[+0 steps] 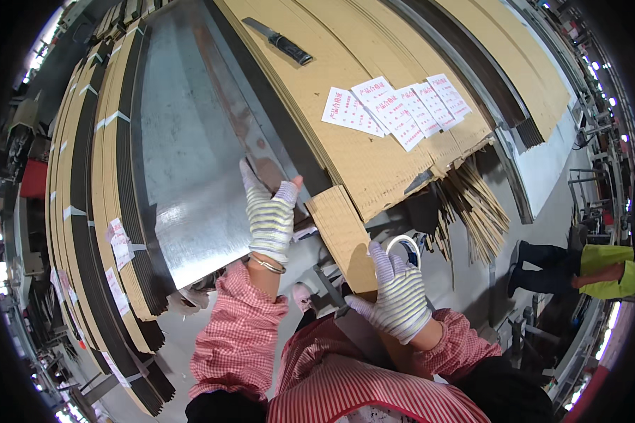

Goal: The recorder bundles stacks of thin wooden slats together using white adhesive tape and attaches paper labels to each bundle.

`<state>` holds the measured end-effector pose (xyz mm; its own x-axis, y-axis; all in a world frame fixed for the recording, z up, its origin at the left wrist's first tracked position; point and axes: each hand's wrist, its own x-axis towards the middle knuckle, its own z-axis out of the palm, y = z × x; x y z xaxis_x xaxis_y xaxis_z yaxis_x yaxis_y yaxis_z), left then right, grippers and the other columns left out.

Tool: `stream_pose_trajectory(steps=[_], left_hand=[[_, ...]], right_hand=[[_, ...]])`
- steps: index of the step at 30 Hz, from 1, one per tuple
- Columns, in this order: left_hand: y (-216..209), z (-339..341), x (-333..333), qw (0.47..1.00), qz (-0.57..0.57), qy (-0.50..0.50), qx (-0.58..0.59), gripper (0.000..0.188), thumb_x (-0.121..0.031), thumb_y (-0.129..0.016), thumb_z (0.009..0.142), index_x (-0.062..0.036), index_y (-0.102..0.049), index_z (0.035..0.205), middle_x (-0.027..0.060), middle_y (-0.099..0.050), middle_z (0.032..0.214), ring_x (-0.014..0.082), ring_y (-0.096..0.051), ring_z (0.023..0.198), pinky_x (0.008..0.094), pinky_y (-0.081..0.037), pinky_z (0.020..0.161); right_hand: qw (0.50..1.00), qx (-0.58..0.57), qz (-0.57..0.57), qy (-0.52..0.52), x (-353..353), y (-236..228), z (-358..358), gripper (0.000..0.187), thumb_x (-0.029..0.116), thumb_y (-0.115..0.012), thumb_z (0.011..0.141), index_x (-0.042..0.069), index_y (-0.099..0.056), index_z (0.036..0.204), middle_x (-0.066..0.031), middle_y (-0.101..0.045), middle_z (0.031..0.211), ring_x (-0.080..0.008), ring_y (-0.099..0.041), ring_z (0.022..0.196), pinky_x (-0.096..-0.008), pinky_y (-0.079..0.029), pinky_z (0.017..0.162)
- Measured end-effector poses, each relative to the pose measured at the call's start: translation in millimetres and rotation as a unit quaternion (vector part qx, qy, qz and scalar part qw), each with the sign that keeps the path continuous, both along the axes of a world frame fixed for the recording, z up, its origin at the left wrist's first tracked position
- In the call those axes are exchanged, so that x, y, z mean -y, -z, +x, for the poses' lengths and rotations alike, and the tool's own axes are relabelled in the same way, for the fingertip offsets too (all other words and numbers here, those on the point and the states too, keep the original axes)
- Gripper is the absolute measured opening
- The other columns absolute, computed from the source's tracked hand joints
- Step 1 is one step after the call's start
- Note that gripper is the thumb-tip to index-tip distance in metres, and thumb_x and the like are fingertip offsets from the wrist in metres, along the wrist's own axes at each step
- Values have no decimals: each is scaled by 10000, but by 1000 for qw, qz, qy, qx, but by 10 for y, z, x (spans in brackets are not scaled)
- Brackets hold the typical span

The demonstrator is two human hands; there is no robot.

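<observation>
My left hand point(269, 222), in a striped knit glove, lies with fingers and thumb spread at the near end of a long, dark metal strip point(250, 134). This strip runs along the edge of a shiny metal sheet point(190, 155). In the same kind of glove, my right hand point(400, 299) straddles a narrow cardboard strip point(342, 236), its thumb across it and its fingers along the right edge. The cardboard strip juts toward me from the large cardboard stack; its lower part is partly hidden by my hand. A roll of tape point(404, 248) shows just beyond the right fingers.
On the cardboard stack point(374, 169) lie a black-handled knife point(289, 49) and several printed white slips point(409, 116). Strapped bundles of strips point(123, 190) stand at left. Thin cardboard offcuts point(476, 208) hang below the stack. A person in a yellow vest point(607, 271) is at right.
</observation>
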<state>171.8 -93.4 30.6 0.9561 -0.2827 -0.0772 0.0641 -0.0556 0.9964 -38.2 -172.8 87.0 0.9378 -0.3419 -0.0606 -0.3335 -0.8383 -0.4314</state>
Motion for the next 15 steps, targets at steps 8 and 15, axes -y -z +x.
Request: stream_pose_trajectory(steps=[8, 15], left_hand=[[-379, -738, -286, 983, -107, 126, 80, 605, -44, -737, 728, -16, -415, 1239, 92, -544, 1061, 171, -524, 959, 299, -453, 822], [-808, -806, -406, 917, 80, 381, 85, 244, -126, -746, 717, -45, -576, 872, 92, -587, 724, 224, -582, 654, 332, -458, 616]], right_hand=[[935, 189, 298, -24, 354, -227, -46, 731, 100, -625, 822, -10, -217, 1419, -226, -616, 1021, -388, -633, 882, -393, -503, 792], [943, 78, 231, -226, 469, -565, 231, 806, 199, -693, 796, 28, -228, 1432, -211, -637, 905, -362, -642, 790, -368, -510, 724]])
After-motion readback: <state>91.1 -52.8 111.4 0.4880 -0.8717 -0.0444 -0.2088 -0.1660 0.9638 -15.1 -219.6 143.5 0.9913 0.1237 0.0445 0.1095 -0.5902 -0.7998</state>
